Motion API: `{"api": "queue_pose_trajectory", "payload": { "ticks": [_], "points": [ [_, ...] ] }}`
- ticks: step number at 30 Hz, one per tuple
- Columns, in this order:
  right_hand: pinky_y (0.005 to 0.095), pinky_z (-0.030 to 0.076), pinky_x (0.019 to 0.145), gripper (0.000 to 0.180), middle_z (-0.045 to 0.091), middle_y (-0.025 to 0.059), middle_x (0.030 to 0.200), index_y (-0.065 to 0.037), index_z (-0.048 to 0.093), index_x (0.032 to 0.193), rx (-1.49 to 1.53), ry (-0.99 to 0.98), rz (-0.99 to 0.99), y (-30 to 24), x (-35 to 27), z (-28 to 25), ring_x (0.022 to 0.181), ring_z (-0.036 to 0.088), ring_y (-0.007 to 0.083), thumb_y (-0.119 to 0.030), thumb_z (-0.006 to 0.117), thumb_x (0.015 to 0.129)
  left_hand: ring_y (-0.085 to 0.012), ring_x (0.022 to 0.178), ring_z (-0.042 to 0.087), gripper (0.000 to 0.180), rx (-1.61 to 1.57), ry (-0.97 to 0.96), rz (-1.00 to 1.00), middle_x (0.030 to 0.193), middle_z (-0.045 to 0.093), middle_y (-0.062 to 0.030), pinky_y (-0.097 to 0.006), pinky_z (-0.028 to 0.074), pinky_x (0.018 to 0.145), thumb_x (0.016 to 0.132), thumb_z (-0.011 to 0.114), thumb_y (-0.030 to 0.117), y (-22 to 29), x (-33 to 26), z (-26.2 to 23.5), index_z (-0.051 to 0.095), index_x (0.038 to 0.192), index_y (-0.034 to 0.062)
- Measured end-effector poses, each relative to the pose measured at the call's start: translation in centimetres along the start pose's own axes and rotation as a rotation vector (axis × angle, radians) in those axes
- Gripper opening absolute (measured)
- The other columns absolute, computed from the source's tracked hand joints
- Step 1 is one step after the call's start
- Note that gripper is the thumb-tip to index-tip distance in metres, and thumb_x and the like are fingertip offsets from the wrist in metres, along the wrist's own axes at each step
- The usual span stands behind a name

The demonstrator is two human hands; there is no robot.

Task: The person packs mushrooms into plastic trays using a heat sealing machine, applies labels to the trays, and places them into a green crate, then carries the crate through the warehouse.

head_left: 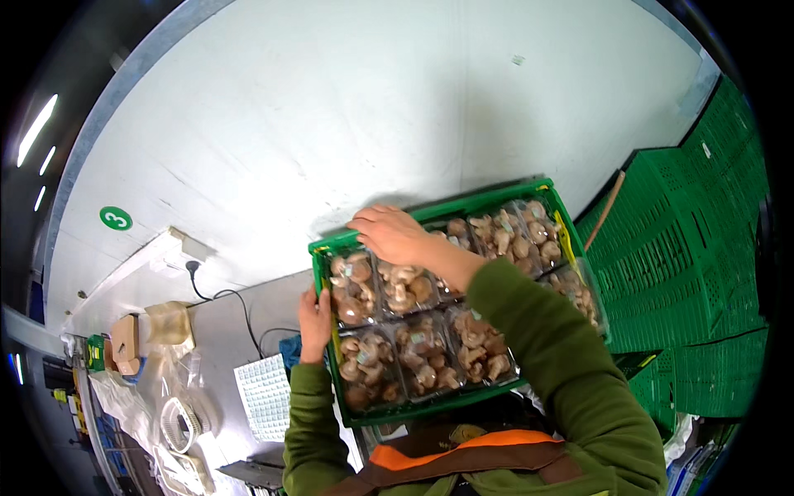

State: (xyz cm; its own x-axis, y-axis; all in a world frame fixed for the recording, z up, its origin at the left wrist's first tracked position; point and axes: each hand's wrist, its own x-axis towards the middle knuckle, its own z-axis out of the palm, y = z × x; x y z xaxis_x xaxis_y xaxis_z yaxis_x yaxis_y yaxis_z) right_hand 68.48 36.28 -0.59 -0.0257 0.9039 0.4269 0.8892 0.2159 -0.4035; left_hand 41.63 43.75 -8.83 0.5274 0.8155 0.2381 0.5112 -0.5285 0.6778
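The left hand [314, 321] grips the left wall of a green crate [463, 203] filled with wrapped mushroom punnets [423, 354]. To its right, the right hand [389, 233] lies flat, fingers spread, across the crate's far-left corner. Stacked green crates [686, 273] stand further right.

A green plastic crate [463, 202], slotted and faintly glossy, carries clear plastic punnets [368, 376] under shiny film over matt brown mushrooms [475, 347]. Soft green fleece sleeves [571, 364] cover both arms. Stacked green plastic crates [686, 264] show ribbed lattice walls. The tabletop [219, 331] looks like dull brushed metal, with crinkled clear plastic bags [165, 372] and matt brown cardboard [126, 339] on it.
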Motion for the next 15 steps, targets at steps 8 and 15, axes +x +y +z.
{"api": "queue_pose_trajectory", "payload": {
  "ticks": [8, 15],
  "points": [
    [0.0428, 0.041, 0.089, 0.024, 0.063, 0.0065, 0.106, -0.009, 0.062, 0.106, -0.175, -0.11, 0.17, 0.3, 1.3, 8.0, 0.103, 0.056, 0.027, -0.028, 0.059, 0.092, -0.038, 0.096, 0.059, 0.038, -0.168, 0.007, -0.052, 0.106, 0.058, -0.0227, -0.041, 0.048, 0.083, 0.096, 0.054, 0.015, 3.2, -1.0, 0.9, 0.054, 0.129, -0.003],
    [0.0416, 0.042, 0.082, 0.012, 0.063, 0.0056, 0.097, -0.01, 0.061, 0.096, -0.163, -0.035, 0.121, 0.3, 2.1, 8.5, 0.098, 0.058, 0.0268, -0.021, 0.06, 0.09, -0.0353, 0.098, 0.06, 0.035, -0.194, 0.009, -0.128, 0.105, 0.06, -0.0212, -0.04, 0.048, 0.084, 0.095, 0.054, 0.012, 1.0, -0.5, -1.3, 0.055, 0.127, -0.002]
  ]
}}
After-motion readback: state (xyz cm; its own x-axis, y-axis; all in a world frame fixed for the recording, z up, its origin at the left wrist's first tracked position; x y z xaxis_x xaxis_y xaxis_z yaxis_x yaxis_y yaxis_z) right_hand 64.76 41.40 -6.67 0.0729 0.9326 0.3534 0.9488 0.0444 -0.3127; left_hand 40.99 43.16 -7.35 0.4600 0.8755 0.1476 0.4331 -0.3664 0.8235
